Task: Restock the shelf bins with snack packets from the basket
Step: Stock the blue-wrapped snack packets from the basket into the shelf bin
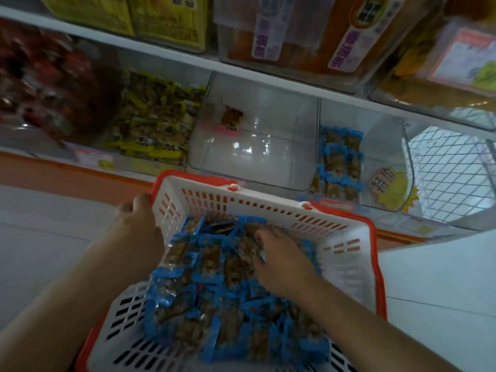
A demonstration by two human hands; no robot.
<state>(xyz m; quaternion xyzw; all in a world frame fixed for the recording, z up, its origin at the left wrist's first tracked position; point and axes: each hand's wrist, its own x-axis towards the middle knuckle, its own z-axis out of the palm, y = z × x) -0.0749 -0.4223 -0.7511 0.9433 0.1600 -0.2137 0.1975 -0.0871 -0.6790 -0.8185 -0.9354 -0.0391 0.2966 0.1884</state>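
Note:
A white basket with a red rim [346, 253] is tilted toward the shelf and holds a heap of blue-edged snack packets [214, 304]. My left hand [137, 224] grips the basket's left rim. My right hand [281, 259] is down among the packets, its fingers curled round some of them. On the shelf beyond, a clear bin [375, 146] holds a small stack of the same blue packets [339, 162]. The clear bin to its left [255, 146] has only one brown packet [232, 116] at the back.
Further left are a bin of yellow-edged packets [155, 119] and one of red packets [45, 84]. The upper shelf carries boxes and labelled clear tubs [295, 36]. A wire mesh panel [448, 167] stands at the right end. An orange strip runs under the shelf.

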